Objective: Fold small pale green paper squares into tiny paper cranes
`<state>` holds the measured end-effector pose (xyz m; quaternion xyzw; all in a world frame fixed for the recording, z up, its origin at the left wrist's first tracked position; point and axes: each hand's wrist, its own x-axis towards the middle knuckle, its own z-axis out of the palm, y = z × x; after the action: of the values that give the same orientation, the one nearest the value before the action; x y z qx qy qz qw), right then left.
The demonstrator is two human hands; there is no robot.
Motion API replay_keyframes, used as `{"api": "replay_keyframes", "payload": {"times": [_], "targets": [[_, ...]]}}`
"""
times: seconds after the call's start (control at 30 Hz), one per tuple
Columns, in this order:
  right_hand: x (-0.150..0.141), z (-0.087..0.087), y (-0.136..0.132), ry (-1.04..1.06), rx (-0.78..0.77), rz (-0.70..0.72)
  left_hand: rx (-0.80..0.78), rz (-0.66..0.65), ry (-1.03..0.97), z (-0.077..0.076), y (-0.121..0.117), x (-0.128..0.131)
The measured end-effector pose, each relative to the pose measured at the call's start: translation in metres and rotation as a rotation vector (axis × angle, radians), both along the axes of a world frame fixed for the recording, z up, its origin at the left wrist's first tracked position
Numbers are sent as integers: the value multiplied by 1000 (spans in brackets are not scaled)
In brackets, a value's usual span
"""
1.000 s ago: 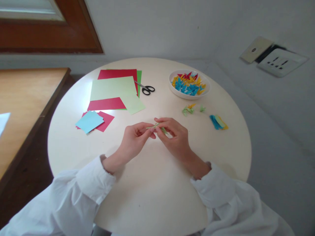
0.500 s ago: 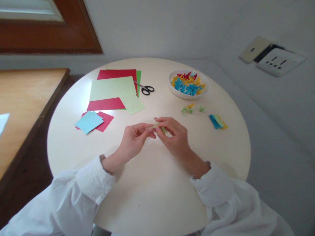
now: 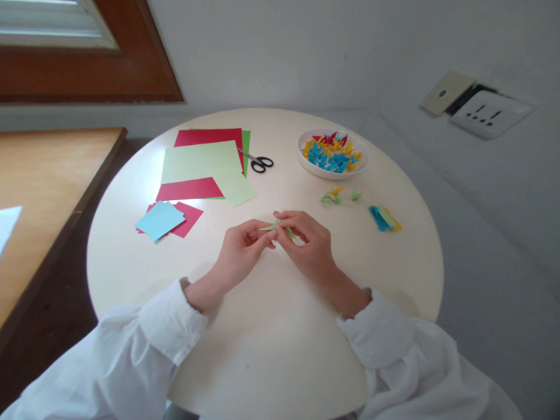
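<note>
Between my hands, over the middle of the round white table point(image 3: 262, 350), is a small folded light-green paper crane point(image 3: 268, 228). My right hand point(image 3: 310, 242) pinches it between thumb and fingers, and part of it shows inside the curl of that hand. My left hand point(image 3: 244, 248) closes on its other side with thumb and fingertips. The fingers hide much of the folded paper. Beyond my right hand lie several small green and yellow folded paper pieces point(image 3: 333, 198).
A white bowl point(image 3: 326, 174) of red, yellow and blue paper cranes stands at the back right. Folded paper strips point(image 3: 385, 218) lie at the right. Black-handled scissors point(image 3: 261, 164) rest beside coloured sheets point(image 3: 196, 160); blue and red paper squares point(image 3: 160, 221) lie at the left.
My left fingertips have shifted slightly on the green paper, and more of its pointed left end shows. My right hand keeps its pinch. The whole view has tilted slightly.
</note>
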<state>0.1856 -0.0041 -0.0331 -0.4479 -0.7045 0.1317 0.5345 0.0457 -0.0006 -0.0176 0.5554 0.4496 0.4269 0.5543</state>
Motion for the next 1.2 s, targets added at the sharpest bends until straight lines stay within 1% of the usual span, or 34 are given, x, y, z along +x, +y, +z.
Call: {"api": "replay_keyframes", "payload": {"times": [0.17, 0.33, 0.5, 0.57, 0.7, 0.77, 0.87, 0.97, 1.0, 1.07, 1.13, 1.2], "targets": [[-1, -2, 1, -18, -4, 23, 19, 34, 68, 0, 1, 1], [-1, -3, 2, -65, 17, 33, -24, 83, 107, 0, -3, 4], [1, -1, 3, -83, 39, -34, 38, 171, 170, 2, -3, 1], [1, -1, 3, -78, 19, -29, 47, 177, 184, 3, -2, 0], [2, -1, 2, -25, -28, 9, 73, 148, 206, 2, -2, -2], [3, -1, 2, -9, -29, 9, 136, 166, 262, 0, -1, -5], [6, 0, 2, 12, -12, 0, 289, 223, 373, -1, 1, -11], [8, 1, 3, 45, 15, 2, 453, 263, 430, -1, 5, -17], [8, 1, 3, 48, 27, 13, 508, 245, 430, -2, 6, -18], [8, 1, 2, 35, 56, 49, 552, 147, 396, -4, 9, -20], [7, 2, 1, 15, 78, 87, 510, 32, 348, -7, 10, -20], [6, 2, 0, 5, 83, 110, 463, -30, 310, -9, 10, -20]]}}
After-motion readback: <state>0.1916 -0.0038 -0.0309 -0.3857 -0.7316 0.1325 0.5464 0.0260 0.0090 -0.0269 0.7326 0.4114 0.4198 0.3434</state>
